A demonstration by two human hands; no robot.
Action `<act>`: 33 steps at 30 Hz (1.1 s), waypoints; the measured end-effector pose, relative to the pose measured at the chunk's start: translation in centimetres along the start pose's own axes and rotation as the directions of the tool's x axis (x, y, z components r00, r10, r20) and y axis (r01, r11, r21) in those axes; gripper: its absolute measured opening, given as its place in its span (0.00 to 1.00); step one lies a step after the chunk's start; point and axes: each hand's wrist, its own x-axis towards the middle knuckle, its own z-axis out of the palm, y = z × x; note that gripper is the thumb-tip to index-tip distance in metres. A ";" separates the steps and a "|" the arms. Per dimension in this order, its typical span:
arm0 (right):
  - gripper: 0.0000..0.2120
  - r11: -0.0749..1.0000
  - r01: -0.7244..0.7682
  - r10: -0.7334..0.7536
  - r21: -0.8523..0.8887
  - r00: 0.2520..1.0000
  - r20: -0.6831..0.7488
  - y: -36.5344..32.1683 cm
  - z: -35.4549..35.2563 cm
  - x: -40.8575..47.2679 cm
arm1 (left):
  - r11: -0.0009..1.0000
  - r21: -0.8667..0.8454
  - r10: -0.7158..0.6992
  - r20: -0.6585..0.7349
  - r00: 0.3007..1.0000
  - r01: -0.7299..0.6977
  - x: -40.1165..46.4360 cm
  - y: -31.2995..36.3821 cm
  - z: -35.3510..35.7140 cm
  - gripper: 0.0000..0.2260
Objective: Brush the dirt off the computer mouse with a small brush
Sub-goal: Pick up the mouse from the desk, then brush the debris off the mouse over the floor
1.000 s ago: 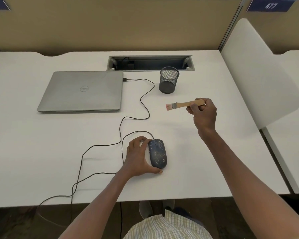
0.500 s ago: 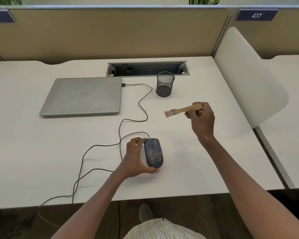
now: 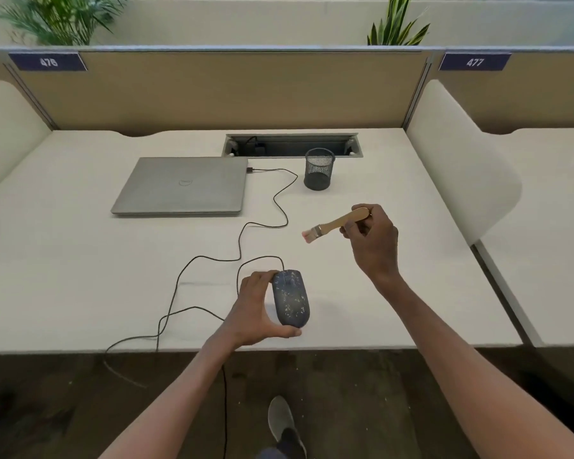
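Note:
A dark blue wired computer mouse [image 3: 291, 298], speckled with pale dirt, lies near the front edge of the white desk [image 3: 80, 276]. My left hand [image 3: 256, 309] grips it from its left side, thumb at its rear end. My right hand [image 3: 373, 241] holds a small wooden-handled brush [image 3: 337, 223] by the handle end, raised above and to the right of the mouse. The pinkish bristles point left and are apart from the mouse.
The black mouse cable [image 3: 246, 233] loops across the desk to a closed grey laptop [image 3: 184, 185]. A black mesh pen cup [image 3: 318, 168] stands in front of a cable slot [image 3: 292, 145]. White dividers flank the desk.
The camera has tilted up and pulled back, so the partition and plants show. Both hands keep roughly the same hold; the brush stays raised to the right of the mouse.

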 end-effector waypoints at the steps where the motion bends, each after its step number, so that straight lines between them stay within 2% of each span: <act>1: 0.08 1.000 0.002 -0.002 0.000 1.000 0.004 -0.2 -0.1 -0.5 | 1.000 0.006 0.000 -0.002 1.000 0.000 -0.7 0.2 0.0 0.54; 8: 0.08 1.000 0.012 -0.013 0.028 1.000 0.014 -2.1 0.0 -3.7 | 1.000 0.008 0.013 -0.014 1.000 -0.012 -4.3 0.6 -1.0 0.54; 16: 0.10 0.999 -0.007 0.007 0.039 1.000 0.007 -4.0 2.8 -7.5 | 0.999 -0.010 0.054 0.000 0.999 -0.054 -7.1 -2.0 -3.4 0.53; 23: 0.15 0.997 -0.072 0.073 0.011 0.996 -0.051 -6.3 7.9 -14.6 | 0.987 -0.010 0.163 0.149 0.975 -0.163 -11.1 -7.3 -7.7 0.55; 29: 0.21 0.984 -0.178 0.174 -0.010 0.974 -0.146 -8.7 11.1 -20.6 | 0.978 -0.079 0.206 0.265 0.942 -0.192 -13.6 -10.1 -10.6 0.53; 33: 0.19 0.980 -0.193 0.181 -0.049 0.967 -0.179 -9.5 11.3 -23.0 | 0.979 -0.089 0.201 0.311 0.929 -0.182 -15.0 -10.6 -10.6 0.54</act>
